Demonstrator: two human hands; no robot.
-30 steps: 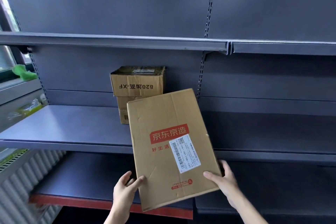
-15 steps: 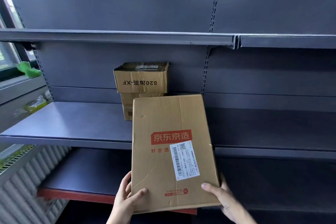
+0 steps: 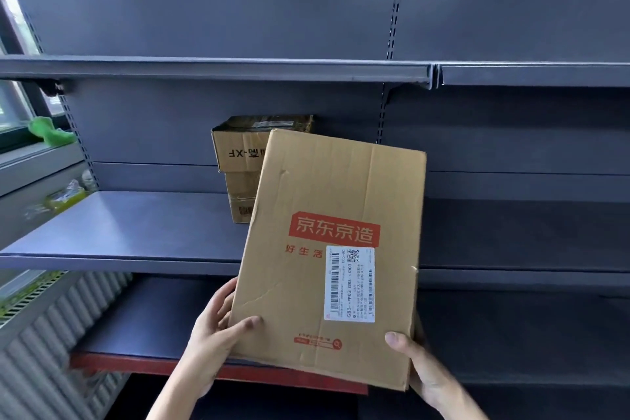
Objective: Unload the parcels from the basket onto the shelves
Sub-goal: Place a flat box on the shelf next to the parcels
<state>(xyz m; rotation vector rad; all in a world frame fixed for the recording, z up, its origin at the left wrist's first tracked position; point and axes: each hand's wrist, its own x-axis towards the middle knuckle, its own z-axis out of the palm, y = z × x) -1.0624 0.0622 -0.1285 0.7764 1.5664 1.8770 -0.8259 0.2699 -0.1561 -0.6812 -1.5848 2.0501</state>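
Your left hand point(image 3: 213, 348) and right hand point(image 3: 426, 372) both grasp the flat cardboard parcel point(image 3: 327, 249) by its lower corners, thumbs across its printed face, holding it tilted in front of the dark metal shelving point(image 3: 119, 232). On the middle shelf behind it, two smaller cardboard boxes point(image 3: 238, 164) stand stacked against the back panel. A white shipping label point(image 3: 349, 283) sits below the red logo block point(image 3: 334, 228).

Flat parcel point(image 3: 327, 249): tan cardboard, red logo block with pale characters, white shipping label point(image 3: 349, 284) with black barcode. Stacked boxes point(image 3: 238, 164): brown cardboard, black print. Shelves point(image 3: 119, 232): dark blue-grey; lowest edge red. Window-sill object point(image 3: 47, 131): bright green.
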